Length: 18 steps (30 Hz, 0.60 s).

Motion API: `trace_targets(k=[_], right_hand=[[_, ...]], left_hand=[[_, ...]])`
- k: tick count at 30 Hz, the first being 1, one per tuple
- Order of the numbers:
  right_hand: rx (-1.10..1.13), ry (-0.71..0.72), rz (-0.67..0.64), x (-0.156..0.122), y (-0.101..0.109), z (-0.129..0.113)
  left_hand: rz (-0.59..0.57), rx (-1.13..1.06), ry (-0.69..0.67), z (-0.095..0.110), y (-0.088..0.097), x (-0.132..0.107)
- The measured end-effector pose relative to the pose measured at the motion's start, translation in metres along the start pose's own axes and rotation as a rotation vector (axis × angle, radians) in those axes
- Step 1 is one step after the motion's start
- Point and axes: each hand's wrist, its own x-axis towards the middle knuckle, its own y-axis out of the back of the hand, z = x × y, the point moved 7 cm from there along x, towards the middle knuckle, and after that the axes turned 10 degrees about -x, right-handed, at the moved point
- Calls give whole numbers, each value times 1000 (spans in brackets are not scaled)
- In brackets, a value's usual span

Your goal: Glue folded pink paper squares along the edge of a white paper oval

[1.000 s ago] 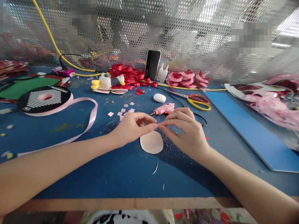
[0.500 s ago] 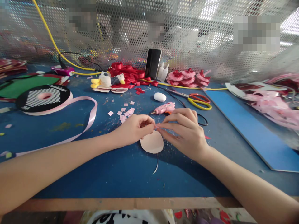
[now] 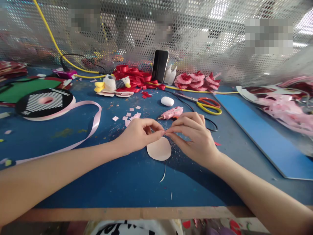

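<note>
Disc [image 3: 158, 149] under the grip: matt, smooth, perhaps paper or felt. Ribbon [image 3: 94, 122] to its left: glossy satin. Glue gun [image 3: 171, 113] behind: smooth plastic. Table [image 3: 117, 178]: matt, scuffed. Screen [image 3: 195, 39]: perforated metal.

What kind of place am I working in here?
Likely a craft workbench in a small workshop: a pink ribbon spool, a glue gun and scissors lie on the blue table.

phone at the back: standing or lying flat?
Standing. The phone is upright on its bottom edge on the blue table, leaning back against the mesh wall. Its screen is dark.
</note>
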Motion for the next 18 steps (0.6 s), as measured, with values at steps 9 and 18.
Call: trace_targets(k=[9,18], right_hand=[[-267,-401,-155,-7,-10,68],[-362,-393,-353,-20,-44,94]], left_hand=[[-15,169,-43,8,0,-3],[-116,778,-422,39,-35,-54]])
